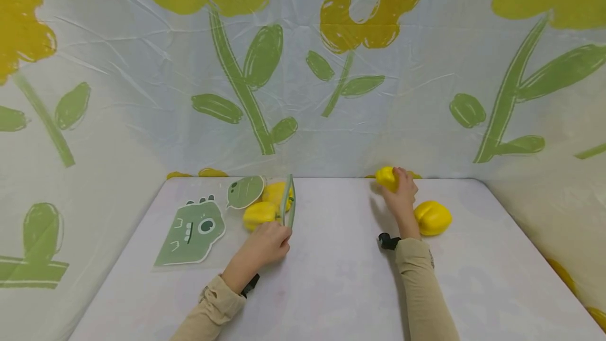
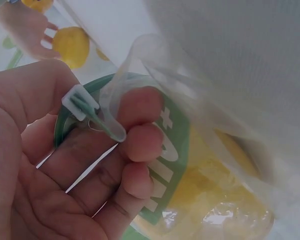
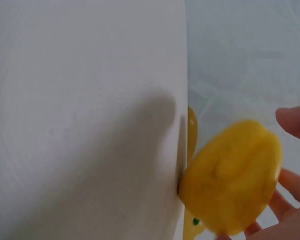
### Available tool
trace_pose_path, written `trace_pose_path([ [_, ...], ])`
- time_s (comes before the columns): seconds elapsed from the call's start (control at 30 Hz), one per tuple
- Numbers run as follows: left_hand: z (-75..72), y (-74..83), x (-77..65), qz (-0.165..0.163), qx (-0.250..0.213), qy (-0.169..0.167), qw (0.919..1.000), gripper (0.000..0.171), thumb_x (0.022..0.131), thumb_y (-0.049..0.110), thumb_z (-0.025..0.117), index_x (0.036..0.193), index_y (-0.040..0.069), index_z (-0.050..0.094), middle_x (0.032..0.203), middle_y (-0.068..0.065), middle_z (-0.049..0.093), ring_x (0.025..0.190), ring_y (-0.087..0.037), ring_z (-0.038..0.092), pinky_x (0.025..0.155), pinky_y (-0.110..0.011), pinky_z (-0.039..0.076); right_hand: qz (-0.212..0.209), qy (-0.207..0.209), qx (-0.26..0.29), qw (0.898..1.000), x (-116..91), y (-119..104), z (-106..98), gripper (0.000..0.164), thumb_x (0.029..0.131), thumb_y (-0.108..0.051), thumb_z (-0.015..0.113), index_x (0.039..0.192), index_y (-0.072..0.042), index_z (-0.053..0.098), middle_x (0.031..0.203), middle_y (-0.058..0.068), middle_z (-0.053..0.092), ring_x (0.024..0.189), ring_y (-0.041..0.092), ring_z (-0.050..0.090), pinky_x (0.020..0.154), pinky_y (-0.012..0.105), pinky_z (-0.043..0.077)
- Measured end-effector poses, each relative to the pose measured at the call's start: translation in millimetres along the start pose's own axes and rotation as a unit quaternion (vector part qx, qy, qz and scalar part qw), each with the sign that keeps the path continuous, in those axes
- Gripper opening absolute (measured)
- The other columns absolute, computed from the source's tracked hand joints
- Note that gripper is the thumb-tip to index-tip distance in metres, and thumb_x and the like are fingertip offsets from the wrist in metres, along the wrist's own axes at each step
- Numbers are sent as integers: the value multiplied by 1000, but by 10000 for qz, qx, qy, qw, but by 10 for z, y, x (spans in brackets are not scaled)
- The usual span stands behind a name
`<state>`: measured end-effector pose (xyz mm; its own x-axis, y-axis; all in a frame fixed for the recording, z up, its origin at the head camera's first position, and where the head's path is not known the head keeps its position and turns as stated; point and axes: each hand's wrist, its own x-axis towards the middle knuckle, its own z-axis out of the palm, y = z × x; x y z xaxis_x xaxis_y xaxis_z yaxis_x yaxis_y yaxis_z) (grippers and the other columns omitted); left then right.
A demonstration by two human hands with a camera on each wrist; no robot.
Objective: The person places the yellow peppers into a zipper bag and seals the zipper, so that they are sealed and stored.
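Observation:
My left hand grips the near end of the open edge of a clear zip bag with green cartoon prints. In the left wrist view, its curled fingers hold the bag's edge beside a white zip slider. Two yellow bell peppers lie inside the bag, by its green-trimmed mouth. Near the table's back edge, my right hand holds another yellow bell pepper. The right wrist view shows fingers round that pepper, its shadow falling on the table.
One more yellow bell pepper sits on the table just right of my right forearm. The pale table ends at a hanging white cloth with yellow flowers and green leaves, which also covers both sides.

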<state>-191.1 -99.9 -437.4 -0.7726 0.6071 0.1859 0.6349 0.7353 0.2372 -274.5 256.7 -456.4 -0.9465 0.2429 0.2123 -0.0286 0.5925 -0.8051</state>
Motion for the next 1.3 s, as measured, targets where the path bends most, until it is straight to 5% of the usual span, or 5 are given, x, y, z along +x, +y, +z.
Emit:
trace_pose_path([
  [0.37,12,-17,-4,-28,24,11,10000,33,78,0,67,61,15,44,57,6,25,53,-10,29,50,-25,25,-212,-475,-162,9985,17,31,25,52,93,-11,64,141,-4,47,156,17,16,132,51,14,104,68,22],
  [0.67,16,-29,4,-37,65,-31,10000,33,79,0,67,61,15,44,57,7,25,53,-10,28,51,-24,25,-228,-702,-173,9971,47,73,-1,72,92,-12,66,153,-2,28,158,18,10,129,52,15,105,64,25],
  [0.87,19,-28,2,-19,54,-34,10000,33,79,0,67,62,15,44,57,6,26,53,-10,29,51,-24,26,-114,-1131,440,9925,53,138,-35,71,96,-16,63,155,-10,25,163,17,6,139,55,-2,107,71,10],
  [1.0,21,-27,3,-45,41,-47,10000,32,79,0,67,62,15,45,57,6,26,53,-10,29,50,-24,26,-59,-1348,971,9861,27,140,-35,75,94,-16,66,156,-14,24,162,17,10,142,51,5,109,69,1],
  [1.3,20,-23,6,-83,27,-84,9999,31,80,1,68,62,15,46,57,6,28,53,-10,30,50,-25,27,259,-1652,1313,9771,-20,-16,-14,86,86,-2,72,156,-12,23,148,30,26,132,49,23,104,59,26],
])
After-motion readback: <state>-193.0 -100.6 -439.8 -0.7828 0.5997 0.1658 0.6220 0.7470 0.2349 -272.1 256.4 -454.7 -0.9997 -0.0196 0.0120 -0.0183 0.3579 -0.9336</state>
